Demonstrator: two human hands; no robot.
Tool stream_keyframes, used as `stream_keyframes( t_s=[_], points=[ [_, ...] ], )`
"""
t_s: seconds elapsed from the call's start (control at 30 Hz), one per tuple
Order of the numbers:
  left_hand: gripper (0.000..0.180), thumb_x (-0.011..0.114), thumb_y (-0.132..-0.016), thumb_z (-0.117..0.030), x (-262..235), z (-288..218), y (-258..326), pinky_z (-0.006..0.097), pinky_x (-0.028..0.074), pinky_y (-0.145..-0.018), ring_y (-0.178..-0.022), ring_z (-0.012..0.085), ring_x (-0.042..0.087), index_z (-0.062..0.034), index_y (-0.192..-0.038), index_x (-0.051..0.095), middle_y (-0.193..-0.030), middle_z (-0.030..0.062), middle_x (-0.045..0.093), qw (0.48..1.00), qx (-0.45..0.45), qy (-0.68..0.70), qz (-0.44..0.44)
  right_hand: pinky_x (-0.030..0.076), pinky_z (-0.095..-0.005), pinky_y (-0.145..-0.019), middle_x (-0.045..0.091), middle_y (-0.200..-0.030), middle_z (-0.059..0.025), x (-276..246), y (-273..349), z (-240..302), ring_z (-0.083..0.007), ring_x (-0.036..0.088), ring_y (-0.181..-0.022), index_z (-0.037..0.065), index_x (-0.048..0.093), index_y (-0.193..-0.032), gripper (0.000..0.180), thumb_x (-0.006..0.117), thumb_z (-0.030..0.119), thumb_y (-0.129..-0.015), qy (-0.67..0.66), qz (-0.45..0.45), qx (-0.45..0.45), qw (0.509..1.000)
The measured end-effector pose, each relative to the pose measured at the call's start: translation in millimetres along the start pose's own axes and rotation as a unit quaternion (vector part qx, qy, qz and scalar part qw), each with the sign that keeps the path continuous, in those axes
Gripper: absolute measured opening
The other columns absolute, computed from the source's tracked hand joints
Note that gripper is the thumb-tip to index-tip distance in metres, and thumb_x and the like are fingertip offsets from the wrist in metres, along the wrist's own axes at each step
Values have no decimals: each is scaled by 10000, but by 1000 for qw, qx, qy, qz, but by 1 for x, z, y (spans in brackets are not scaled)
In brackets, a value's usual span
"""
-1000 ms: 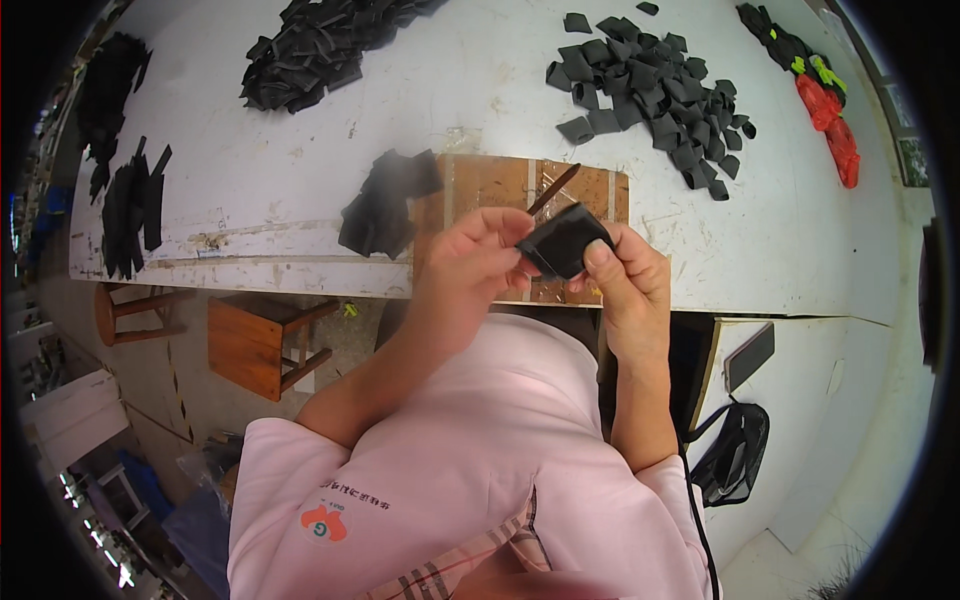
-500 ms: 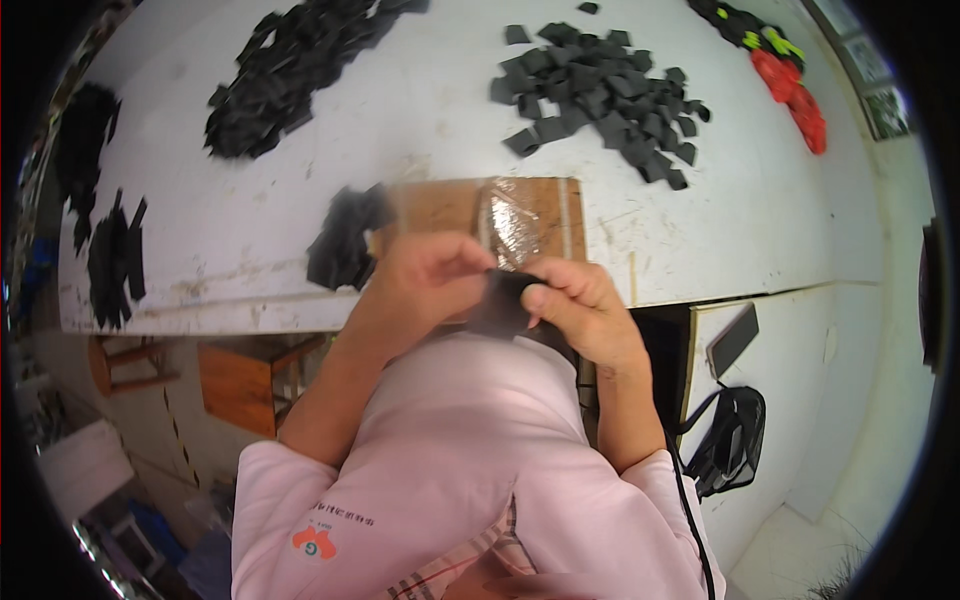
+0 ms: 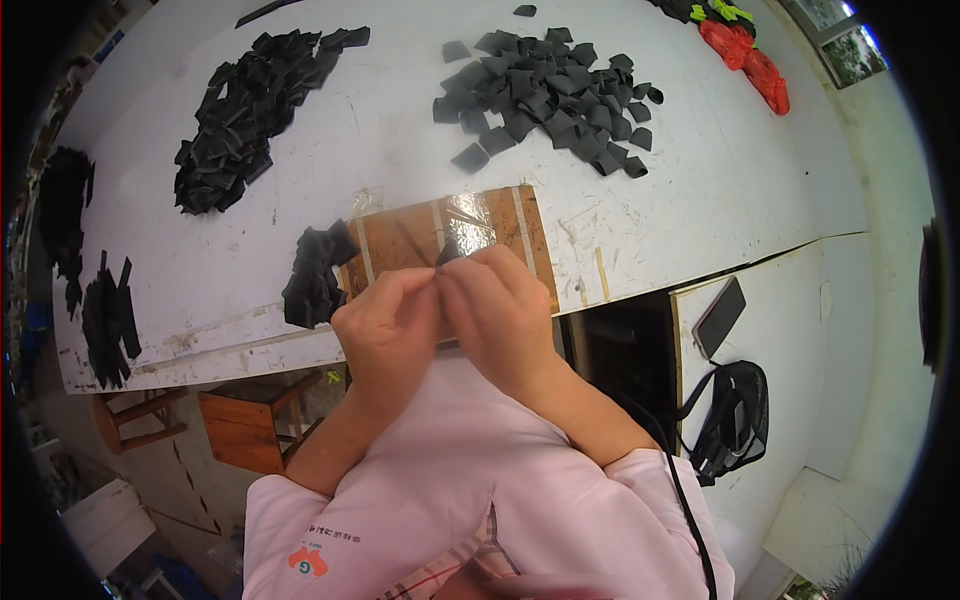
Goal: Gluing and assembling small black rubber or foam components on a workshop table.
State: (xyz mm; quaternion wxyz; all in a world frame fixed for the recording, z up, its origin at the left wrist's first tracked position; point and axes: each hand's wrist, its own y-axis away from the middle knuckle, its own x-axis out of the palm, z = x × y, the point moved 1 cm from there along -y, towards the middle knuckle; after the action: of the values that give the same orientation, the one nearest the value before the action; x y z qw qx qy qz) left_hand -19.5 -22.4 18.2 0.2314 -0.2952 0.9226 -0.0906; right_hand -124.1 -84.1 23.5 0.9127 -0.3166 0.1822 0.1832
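Note:
A small black fabric piece (image 3: 449,252) shows at the pinched fingertips of both hands, mostly hidden by them. My left hand (image 3: 386,318) has its thumb and fingers closed at the piece. Facing it, my right hand (image 3: 503,312) is curled, its fingertips meeting the left's. Both are over the near edge of a brown wooden board (image 3: 395,232) with a shiny clear-covered strip (image 3: 468,222). Just left of the board lies a small heap of black strips (image 3: 318,275), beside my left wrist.
Across the white table (image 3: 350,165) lie a heap of short black pieces (image 3: 550,90), a long pile of black strips (image 3: 235,120) and bundles (image 3: 108,325) at far left. Red bags (image 3: 745,60) sit at far right. A phone (image 3: 719,318) and black mesh bag (image 3: 735,420) are right; a wooden stool (image 3: 245,425) stands below.
The view has shifted and turned a little. My hands have come together at the fingertips, and the black piece, broadly visible before, is now mostly covered by them.

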Motion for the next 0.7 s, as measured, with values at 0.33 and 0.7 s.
stream_keyframes(
  t_s=[0.33,0.7],
  points=[
    [161,582,-727,41,-15,8,-15,139,282,-402,-513,4,430,-2,-877,542,-669,-5,547,678,-363,622,145,345,-206,-435,521,-659,-11,9,4,-17,-80,459,-516,6,574,-734,28,561,19,-755,-267,21,252,930],
    [122,453,-793,39,-16,5,-36,165,324,-348,-380,29,414,49,-904,503,-784,126,582,685,-287,660,115,278,-163,-457,434,-644,35,-12,-40,7,-33,347,-539,38,528,-765,225,521,242,-858,-506,177,362,763]
  ],
)
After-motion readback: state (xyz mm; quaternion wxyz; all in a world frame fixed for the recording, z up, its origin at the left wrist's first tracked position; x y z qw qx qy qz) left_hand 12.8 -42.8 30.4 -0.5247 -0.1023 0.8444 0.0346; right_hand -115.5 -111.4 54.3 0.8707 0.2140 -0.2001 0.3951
